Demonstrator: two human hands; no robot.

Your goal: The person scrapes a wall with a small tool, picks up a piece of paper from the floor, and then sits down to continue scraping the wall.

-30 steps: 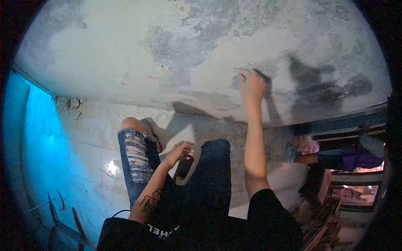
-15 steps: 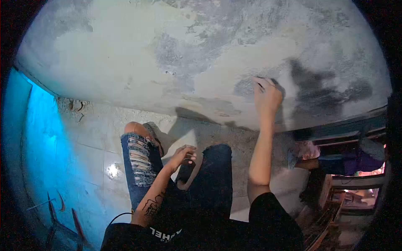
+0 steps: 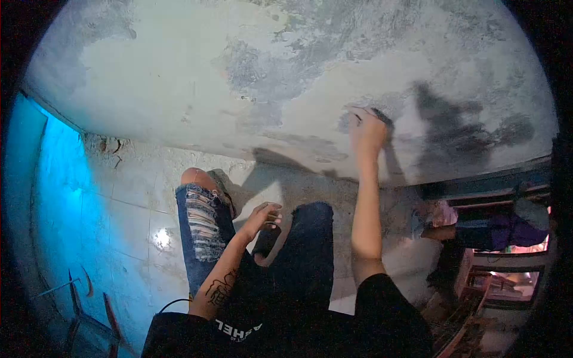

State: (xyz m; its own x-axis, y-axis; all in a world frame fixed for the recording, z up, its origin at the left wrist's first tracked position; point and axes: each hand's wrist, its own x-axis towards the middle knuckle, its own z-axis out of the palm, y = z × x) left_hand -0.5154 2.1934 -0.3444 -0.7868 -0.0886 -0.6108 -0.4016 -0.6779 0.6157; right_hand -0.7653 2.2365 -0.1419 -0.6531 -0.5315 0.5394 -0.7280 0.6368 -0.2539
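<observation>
Perhaps the wall (image 3: pixel 161 77) is what could give me trouble: its coating looks uneven and thin around the grey patch (image 3: pixel 343 123) at my fingertips, so too much pressure there might lift an edge or leave a mark in the pale part. My knuckles could also scrape on the rough surface, because they sit so close to it. The dark shadow (image 3: pixel 444 122) beside my arm might hide bumps and make me misjudge the surface.

The wall stands right in front of my knees and rises from the floor (image 3: pixel 128 200). It is pale, greenish white, with blotchy grey areas, coarse at the top and smoother on the left.

My right hand (image 3: pixel 371 134) is up against it, fingers bent and drawn narrow; a dark shape shows by them, but I cannot tell whether it is something held or only shade. My left hand (image 3: pixel 259 218) hangs loosely curled between my legs, nothing visible in it, near my torn jeans (image 3: pixel 203 224). Farther out, blue light falls on the left, and another person's purple clothing (image 3: pixel 522 231) shows on the right.
</observation>
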